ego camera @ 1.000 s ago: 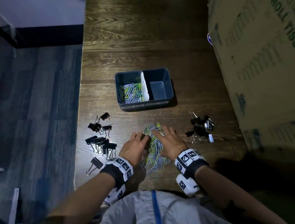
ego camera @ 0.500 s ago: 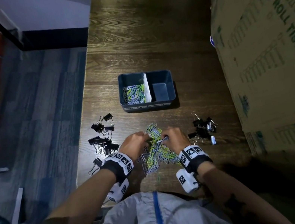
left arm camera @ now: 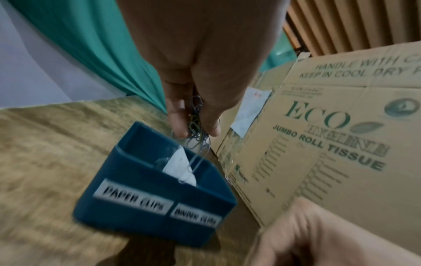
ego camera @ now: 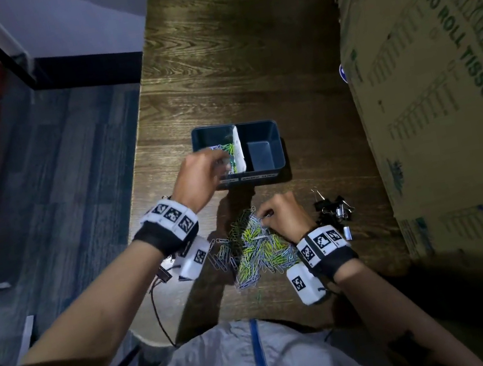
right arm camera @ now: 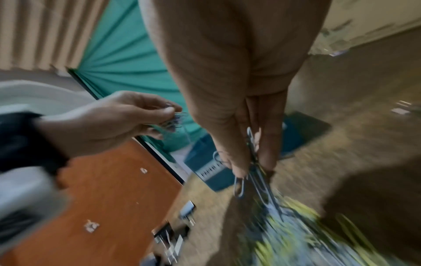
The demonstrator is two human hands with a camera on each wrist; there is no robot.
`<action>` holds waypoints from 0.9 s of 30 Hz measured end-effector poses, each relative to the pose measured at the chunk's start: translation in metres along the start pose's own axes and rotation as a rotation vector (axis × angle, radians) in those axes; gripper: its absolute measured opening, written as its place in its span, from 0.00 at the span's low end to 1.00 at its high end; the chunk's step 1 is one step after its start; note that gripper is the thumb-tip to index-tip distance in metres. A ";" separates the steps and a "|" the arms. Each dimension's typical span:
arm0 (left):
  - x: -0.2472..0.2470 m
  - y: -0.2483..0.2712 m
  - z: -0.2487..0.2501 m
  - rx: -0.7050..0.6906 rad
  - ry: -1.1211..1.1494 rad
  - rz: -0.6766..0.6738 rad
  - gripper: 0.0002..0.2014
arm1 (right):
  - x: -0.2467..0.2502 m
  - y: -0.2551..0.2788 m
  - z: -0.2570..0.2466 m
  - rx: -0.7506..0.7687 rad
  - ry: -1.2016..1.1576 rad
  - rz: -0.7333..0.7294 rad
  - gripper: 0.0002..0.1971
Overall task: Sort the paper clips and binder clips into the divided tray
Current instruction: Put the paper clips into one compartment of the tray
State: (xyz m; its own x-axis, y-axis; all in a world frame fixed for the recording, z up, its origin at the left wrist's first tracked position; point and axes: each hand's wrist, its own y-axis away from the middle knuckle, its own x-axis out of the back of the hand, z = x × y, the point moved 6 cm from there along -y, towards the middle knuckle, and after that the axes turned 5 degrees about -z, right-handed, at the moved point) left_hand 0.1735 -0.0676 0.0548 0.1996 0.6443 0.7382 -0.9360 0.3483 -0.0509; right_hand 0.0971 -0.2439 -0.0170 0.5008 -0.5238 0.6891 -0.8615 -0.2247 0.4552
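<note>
The left hand [ego camera: 200,175], a moment ago at the table's paper-clip heap [ego camera: 253,247], now pinches a bunch of clips over what seems the divided tray's [ego camera: 274,140] paper-clip side, while the right hand [ego camera: 283,219] pinches more from the heap.

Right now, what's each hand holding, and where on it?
Left hand pinches a bunch of paper clips by its top, above the tray. Right hand pinches a few clips at their upper ends, over the pile.
</note>
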 end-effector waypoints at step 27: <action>-0.134 0.118 -0.044 0.263 -0.394 -0.660 0.50 | -0.004 -0.024 -0.005 -0.042 0.044 -0.002 0.22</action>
State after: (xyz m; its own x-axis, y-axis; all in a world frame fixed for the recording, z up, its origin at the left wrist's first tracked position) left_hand 0.0486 -0.0830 -0.0801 0.6636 0.0581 0.7458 -0.7083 0.3695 0.6014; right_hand 0.1158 -0.2322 -0.0280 0.5062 -0.4864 0.7122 -0.8569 -0.1901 0.4792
